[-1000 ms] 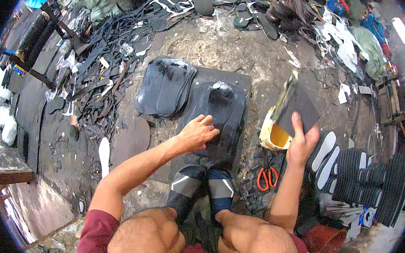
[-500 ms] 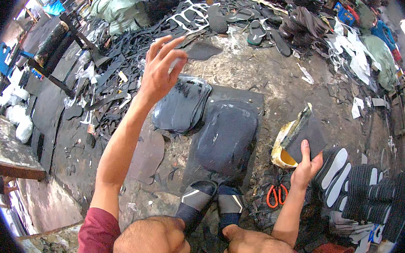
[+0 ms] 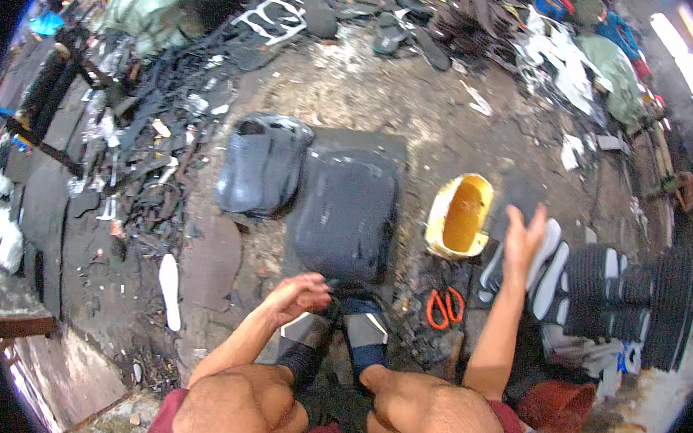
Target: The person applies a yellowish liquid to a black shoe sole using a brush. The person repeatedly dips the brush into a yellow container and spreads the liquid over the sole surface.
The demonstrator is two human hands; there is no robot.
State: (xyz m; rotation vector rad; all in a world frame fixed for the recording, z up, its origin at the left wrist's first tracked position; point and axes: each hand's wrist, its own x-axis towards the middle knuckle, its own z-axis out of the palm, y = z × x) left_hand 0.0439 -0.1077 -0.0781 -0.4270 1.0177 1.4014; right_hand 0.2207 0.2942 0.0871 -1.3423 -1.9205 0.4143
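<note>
1. My left hand (image 3: pixel 298 294) hangs low, just above my feet, at the near edge of the dark rubber sheet (image 3: pixel 345 208) lying flat on the ground in front of me. The fingers are curled loosely inward and I cannot tell whether they pinch the sheet's edge or only hover at it.

2. My right hand (image 3: pixel 524 234) is raised beside the yellow tub (image 3: pixel 459 216), fingers spread and open, holding nothing. It is blurred, so I cannot say whether it touches anything; behind it lie white shoe soles (image 3: pixel 550 269).

3. The rubber sheet sits squarely between my knees and the open floor, flat on a darker mat, probably so I can work on it from where I squat. My sandalled feet (image 3: pixel 337 338) touch its near edge, perhaps pinning it.

4. A crumpled grey plastic bag (image 3: pixel 262 173) lies just beside the sheet on its left, touching it.

5. Orange-handled scissors (image 3: pixel 444 305) rest on the ground near my right foot, below the tub, within easy reach of the right hand.

6. Stacks of black ribbed soles (image 3: pixel 625 295) stand to my far right, kept together, apart from the black rubber scraps (image 3: pixel 157 145) heaped on the left.
</note>
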